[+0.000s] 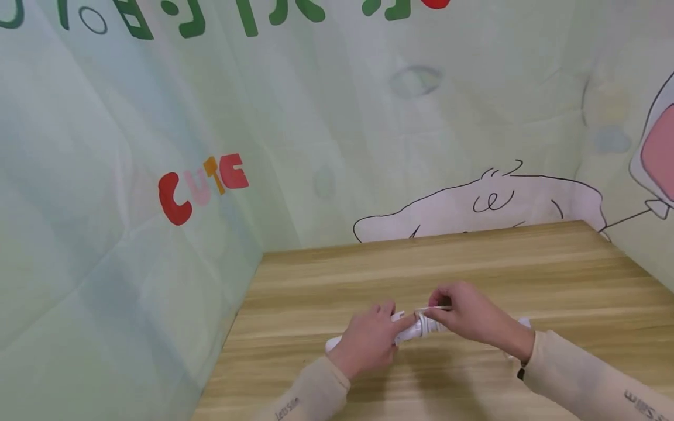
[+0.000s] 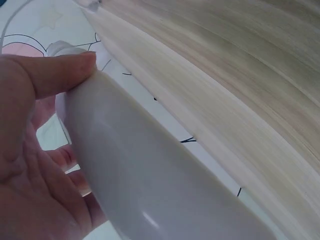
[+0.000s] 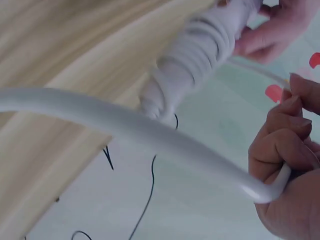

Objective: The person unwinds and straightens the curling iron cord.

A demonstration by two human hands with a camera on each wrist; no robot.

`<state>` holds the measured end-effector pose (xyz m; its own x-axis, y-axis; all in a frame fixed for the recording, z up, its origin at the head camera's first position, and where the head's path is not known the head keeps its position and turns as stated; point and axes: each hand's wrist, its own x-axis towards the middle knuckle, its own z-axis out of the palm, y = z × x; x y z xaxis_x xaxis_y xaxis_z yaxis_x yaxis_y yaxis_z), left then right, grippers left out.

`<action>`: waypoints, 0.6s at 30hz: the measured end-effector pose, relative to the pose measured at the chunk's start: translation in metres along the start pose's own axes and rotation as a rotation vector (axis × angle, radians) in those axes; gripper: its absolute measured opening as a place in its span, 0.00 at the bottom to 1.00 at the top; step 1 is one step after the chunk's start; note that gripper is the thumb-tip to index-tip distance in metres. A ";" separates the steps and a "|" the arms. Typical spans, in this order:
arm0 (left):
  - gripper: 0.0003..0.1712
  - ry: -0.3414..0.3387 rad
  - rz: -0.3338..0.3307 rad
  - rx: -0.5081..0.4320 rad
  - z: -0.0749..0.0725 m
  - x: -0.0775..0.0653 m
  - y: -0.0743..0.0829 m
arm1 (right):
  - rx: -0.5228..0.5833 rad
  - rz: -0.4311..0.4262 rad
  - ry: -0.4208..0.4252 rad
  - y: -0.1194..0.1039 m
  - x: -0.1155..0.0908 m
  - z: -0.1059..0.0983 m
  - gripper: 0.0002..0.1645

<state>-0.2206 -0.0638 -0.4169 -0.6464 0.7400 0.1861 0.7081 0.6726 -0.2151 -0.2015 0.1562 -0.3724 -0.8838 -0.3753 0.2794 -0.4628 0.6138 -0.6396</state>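
Observation:
A long, smooth white appliance [image 1: 406,334] lies across my left hand [image 1: 367,338], which grips its body near the middle of the table. In the left wrist view, the thumb presses on the upper edge of the glossy white body [image 2: 145,160] and the fingers are behind it. White cord [image 3: 200,47] is wound in several turns round the narrower end. My right hand [image 1: 466,313] pinches the free cord just right of those turns. In the right wrist view, a loop of cord [image 3: 95,112] runs into the curled fingers of that hand.
The wood-grain table [image 1: 295,286] extends beneath both hands. Behind it and along its sides hangs a pale green printed cloth [image 1: 326,128]. A small white piece [image 1: 524,323] shows beyond the right wrist, partly hidden by it.

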 end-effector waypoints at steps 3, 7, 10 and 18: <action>0.36 -0.026 0.027 0.025 -0.002 -0.001 0.002 | -0.095 -0.074 0.004 0.000 0.005 -0.006 0.09; 0.36 -0.031 0.062 0.038 -0.003 -0.005 0.005 | -0.198 -0.126 0.039 0.004 0.008 -0.009 0.09; 0.36 0.006 0.116 0.050 -0.002 -0.009 0.006 | -0.238 -0.131 0.058 0.010 0.009 -0.011 0.09; 0.36 0.027 0.255 0.034 -0.008 -0.018 0.007 | -0.198 -0.065 0.080 0.031 0.017 -0.016 0.09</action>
<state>-0.2019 -0.0727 -0.4137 -0.4399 0.8859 0.1471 0.8371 0.4638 -0.2900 -0.2326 0.1801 -0.3761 -0.8508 -0.3666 0.3764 -0.5160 0.7179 -0.4672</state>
